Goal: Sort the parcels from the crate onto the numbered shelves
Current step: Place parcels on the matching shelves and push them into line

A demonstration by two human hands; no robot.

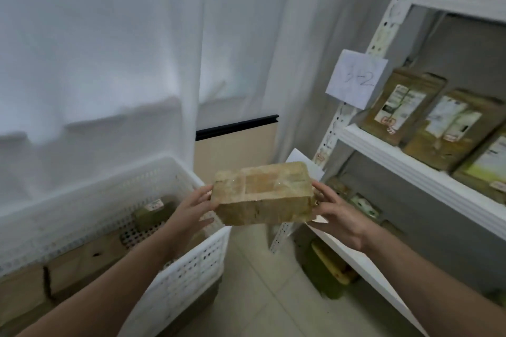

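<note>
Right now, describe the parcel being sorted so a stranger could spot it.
Find the white perforated crate, left, and white shelf rack, right. Between them, the left hand and right hand hold a brown parcel by its ends. Unlike the shelved parcels, it shows no white label.

Body in view: two arms, nothing else. Bare left forearm enters from the lower left corner of the frame, uncovered along its whole visible length up to the bare left hand at lower centre. Bare right forearm enters from the lower right corner, likewise uncovered through to the bare right hand. Both wrists bare. Fingers slim and bare; nails too blurred to read. Frame is soft, so finer detail can't be made out.
</note>
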